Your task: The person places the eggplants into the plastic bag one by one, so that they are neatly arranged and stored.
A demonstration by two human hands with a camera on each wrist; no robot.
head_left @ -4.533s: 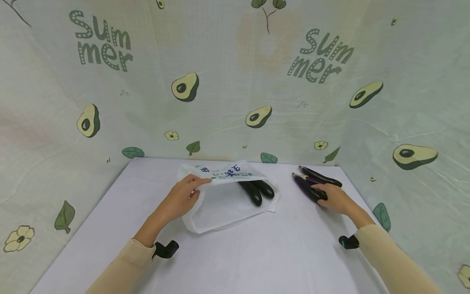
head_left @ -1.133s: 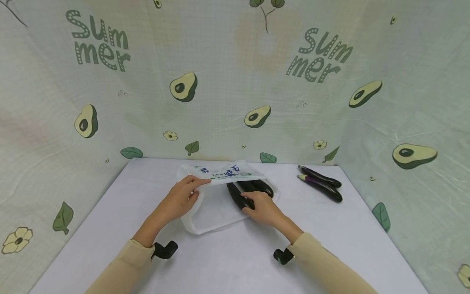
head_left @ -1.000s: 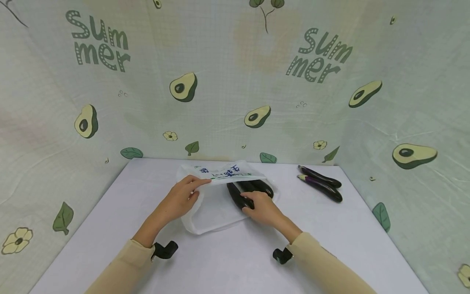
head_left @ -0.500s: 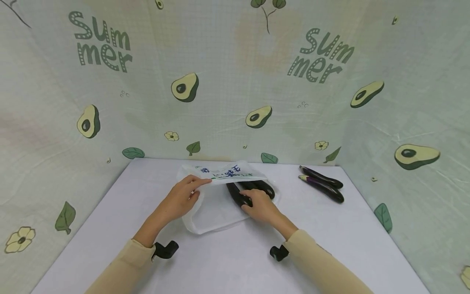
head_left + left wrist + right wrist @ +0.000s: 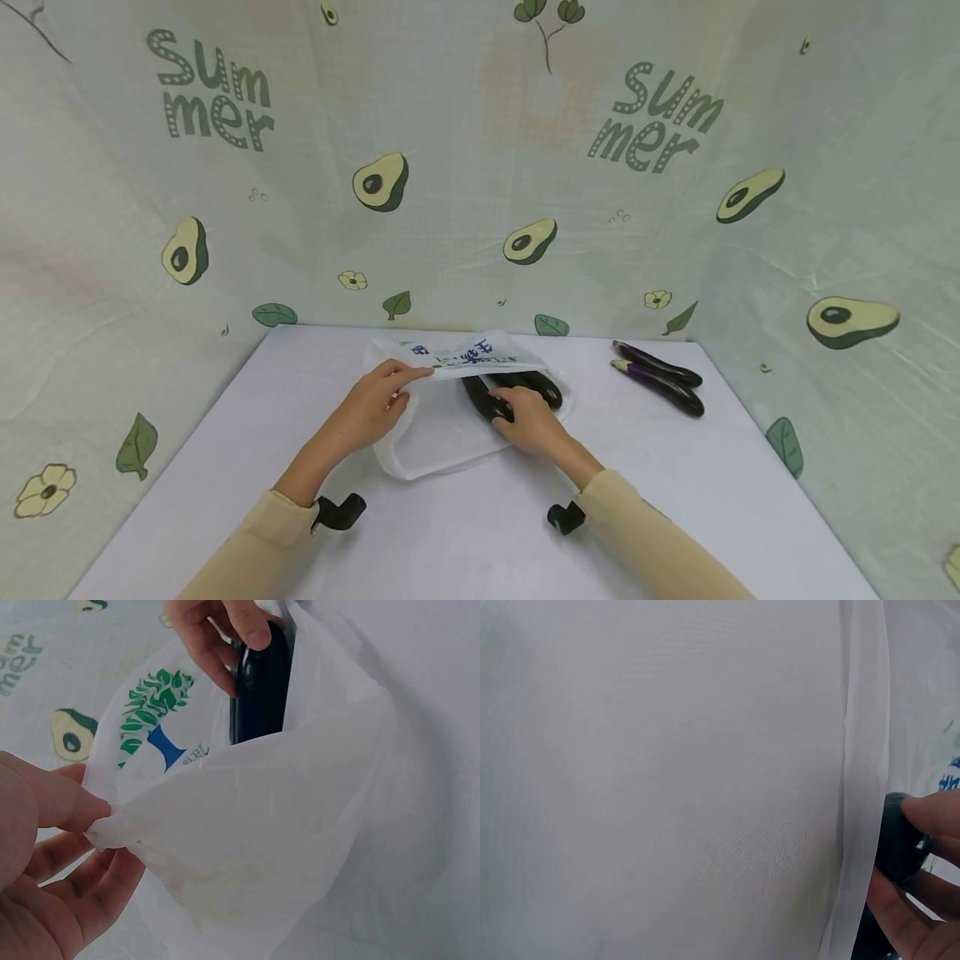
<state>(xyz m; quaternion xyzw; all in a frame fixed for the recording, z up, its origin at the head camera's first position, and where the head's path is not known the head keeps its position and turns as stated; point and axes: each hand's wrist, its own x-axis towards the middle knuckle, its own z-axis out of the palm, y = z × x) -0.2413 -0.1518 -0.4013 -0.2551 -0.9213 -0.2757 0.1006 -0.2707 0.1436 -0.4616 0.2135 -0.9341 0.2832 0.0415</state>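
Fingers of the left hand (image 5: 372, 406) pinch the white bag (image 5: 450, 360) by its rim, while the right hand (image 5: 531, 419) grips a dark eggplant (image 5: 480, 398) inside the mouth. If that pinch slips, the limp plastic could sag and snag those right knuckles!

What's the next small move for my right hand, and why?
I'd probably loosen the right hand and let go of the eggplant: its far end lies under the upper layer of the plastic bag, its near end is within the bag's mouth, and the left hand is holding that mouth open.
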